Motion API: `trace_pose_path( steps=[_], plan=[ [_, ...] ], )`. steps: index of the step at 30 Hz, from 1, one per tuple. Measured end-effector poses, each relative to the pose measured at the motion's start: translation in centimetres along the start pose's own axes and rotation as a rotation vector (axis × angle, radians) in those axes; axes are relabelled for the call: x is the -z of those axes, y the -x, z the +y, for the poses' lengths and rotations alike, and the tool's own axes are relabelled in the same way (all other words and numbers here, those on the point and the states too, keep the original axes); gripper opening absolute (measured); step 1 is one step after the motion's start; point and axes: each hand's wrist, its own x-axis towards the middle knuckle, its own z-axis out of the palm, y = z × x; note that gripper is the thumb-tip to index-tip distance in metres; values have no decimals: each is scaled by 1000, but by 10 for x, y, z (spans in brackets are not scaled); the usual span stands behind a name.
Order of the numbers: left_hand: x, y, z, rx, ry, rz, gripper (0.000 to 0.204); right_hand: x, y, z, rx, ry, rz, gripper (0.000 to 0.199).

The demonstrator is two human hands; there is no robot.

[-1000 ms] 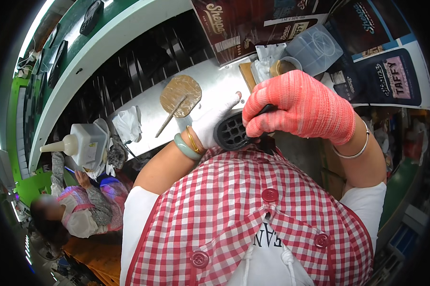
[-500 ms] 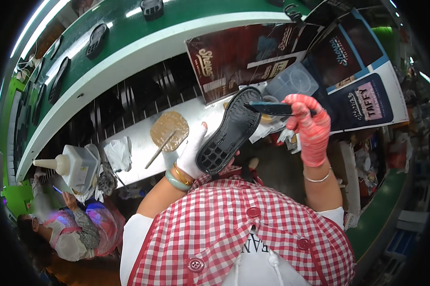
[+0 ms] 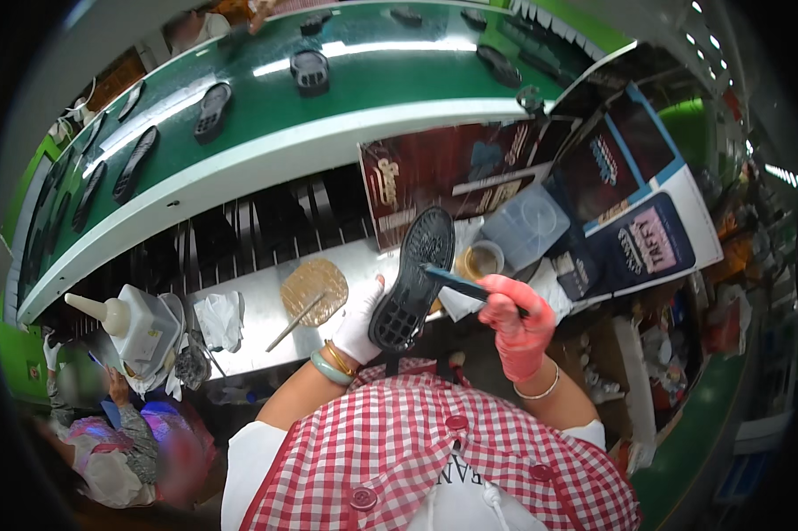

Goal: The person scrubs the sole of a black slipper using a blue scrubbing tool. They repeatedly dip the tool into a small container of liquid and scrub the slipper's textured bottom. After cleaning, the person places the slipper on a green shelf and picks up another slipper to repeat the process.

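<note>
Left hand: (image 3: 361, 320) white-gloved, curled around the near end of the black shoe sole (image 3: 412, 279), thumb up along its left edge; sole held upright above the near edge of the worktop (image 3: 257, 301), tread facing the camera.
Right hand: (image 3: 516, 323) red-gloved, closed in a fist on a dark brush (image 3: 456, 282); brush tip touching the right edge of the sole about halfway up.
Glue pot: (image 3: 480, 260) small round cup with brownish contents, just behind the brush, between the sole and a clear plastic lid (image 3: 525, 226).
Risk of drips: likely if the brush is overloaded; glue could fall on the worktop or the checked apron (image 3: 434, 460) directly below.
Risk of slipping: sole gripped only at one end; firm brush pressure could twist it out of the glove.
Risk of smearing: a stroke past the edge could put glue on the white glove.
Risk of knocking: pot close to the right wrist; a wide return swing could tip it.
Elsewhere: round brown pad with a stick (image 3: 313, 290) on the worktop to the left, white squeeze bottle (image 3: 129, 320) far left, green conveyor (image 3: 346, 84) with more soles beyond.
</note>
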Motion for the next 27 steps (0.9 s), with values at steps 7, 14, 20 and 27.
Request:
trace_pose_path(
  steps=[7, 14, 20, 27],
  plan=[
    [-71, -29, 68, -129, -100, -160, 46, 22, -17, -9, 350, -55, 545, 33],
    [-106, -155, 157, -232, -167, -67, 68, 13, -6, -7, 253, -71, 558, 31],
    [-95, -174, 213, -1168, -1424, 318, 43, 38, 32, 2, 63, 78, 640, 26],
    [-45, -167, 331, -342, -1968, 1308, 69, 41, 55, 2, -114, 78, 727, 28]
  ],
)
